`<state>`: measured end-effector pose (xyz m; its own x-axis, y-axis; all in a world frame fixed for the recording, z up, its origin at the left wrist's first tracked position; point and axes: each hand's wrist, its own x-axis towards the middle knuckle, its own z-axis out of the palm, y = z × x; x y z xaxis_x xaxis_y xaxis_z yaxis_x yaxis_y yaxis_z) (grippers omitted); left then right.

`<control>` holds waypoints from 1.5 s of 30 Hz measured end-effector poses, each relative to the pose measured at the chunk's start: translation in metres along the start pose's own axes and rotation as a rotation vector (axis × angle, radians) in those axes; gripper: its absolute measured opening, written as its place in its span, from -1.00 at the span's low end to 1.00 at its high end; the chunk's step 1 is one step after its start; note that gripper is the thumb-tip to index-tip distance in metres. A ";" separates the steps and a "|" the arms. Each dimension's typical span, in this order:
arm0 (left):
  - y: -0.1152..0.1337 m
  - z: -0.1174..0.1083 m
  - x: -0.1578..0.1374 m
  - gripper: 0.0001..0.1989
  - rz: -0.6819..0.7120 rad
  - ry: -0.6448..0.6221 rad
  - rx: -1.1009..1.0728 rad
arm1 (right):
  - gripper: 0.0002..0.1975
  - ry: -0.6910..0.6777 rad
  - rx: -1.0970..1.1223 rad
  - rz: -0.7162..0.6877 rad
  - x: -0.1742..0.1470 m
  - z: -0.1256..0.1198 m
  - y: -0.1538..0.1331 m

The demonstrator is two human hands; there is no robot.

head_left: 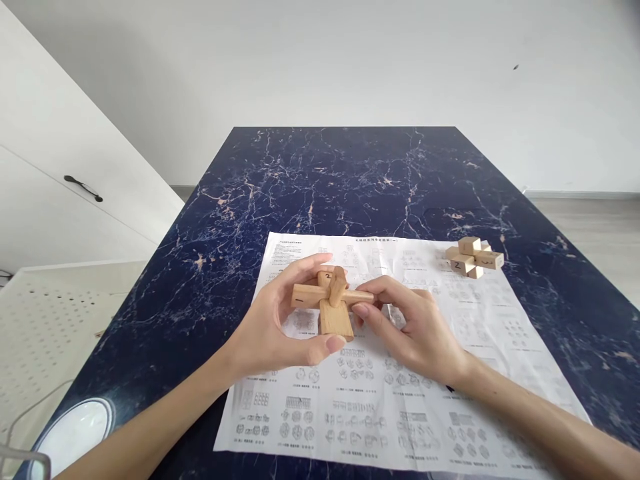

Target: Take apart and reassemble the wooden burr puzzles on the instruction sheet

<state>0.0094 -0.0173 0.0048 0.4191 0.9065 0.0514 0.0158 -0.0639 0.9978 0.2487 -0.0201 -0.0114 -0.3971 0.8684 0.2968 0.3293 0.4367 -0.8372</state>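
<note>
Right now both hands are busy with one wooden puzzle (330, 303), a cross of pale bars that sits just above the middle of the paper sheet (400, 413). The left hand (280, 330) is wrapped around the puzzle's left side, thumb under the lower block and fingers over the top. The right hand (415, 327) pinches the end of the long bar that sticks out to the right. The bars only seem to lock into each other (no glue or pins can be seen), so a hard pull on that bar could make the whole cross fall apart, and loose bars could drop onto the sheet or roll off the dark marble table (350, 180). A slack left hand would do the same. One bar shows a black "2" on top, and another has a short dark mark on its left end. A second wooden puzzle (473, 257) rests at the sheet's far right corner, with a "2" on its front. The sheet has a heading and many small drawings, too tiny to read.
</note>
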 end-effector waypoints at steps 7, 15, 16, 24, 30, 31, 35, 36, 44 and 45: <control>0.000 0.002 0.000 -0.19 0.002 0.031 0.024 | -0.93 -0.002 0.009 -0.018 -0.002 0.000 0.004; 0.005 0.001 0.000 -0.25 0.001 -0.021 0.022 | -0.95 -0.039 0.029 -0.093 -0.006 -0.002 0.005; 0.006 0.001 0.000 -0.29 0.010 -0.028 0.011 | -0.94 -0.053 0.040 -0.110 -0.006 -0.002 0.004; 0.006 -0.001 0.000 -0.36 -0.001 -0.073 -0.043 | -0.90 -0.065 0.070 -0.150 -0.006 -0.001 -0.002; 0.008 0.000 0.001 -0.38 -0.004 -0.054 -0.013 | -0.93 -0.059 0.081 -0.138 -0.004 -0.002 -0.004; 0.008 0.000 0.001 -0.39 -0.012 -0.046 -0.006 | -0.93 -0.066 0.089 -0.131 -0.005 -0.002 -0.004; 0.006 -0.002 0.003 -0.45 -0.038 -0.016 0.011 | -0.93 -0.097 0.155 -0.098 -0.007 -0.002 -0.002; 0.005 -0.002 0.003 -0.46 -0.052 -0.018 0.019 | -0.93 -0.104 0.179 -0.080 -0.007 -0.001 -0.001; 0.007 -0.003 0.003 -0.42 -0.112 -0.139 0.009 | -0.82 -0.144 0.587 0.145 0.000 -0.004 -0.003; 0.007 -0.003 0.003 -0.42 -0.122 -0.157 0.008 | -0.80 -0.144 0.641 0.169 0.001 -0.005 -0.003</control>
<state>0.0084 -0.0138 0.0120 0.5499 0.8316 -0.0772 0.0818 0.0383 0.9959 0.2515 -0.0196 -0.0069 -0.5094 0.8534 0.1107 -0.1589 0.0332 -0.9867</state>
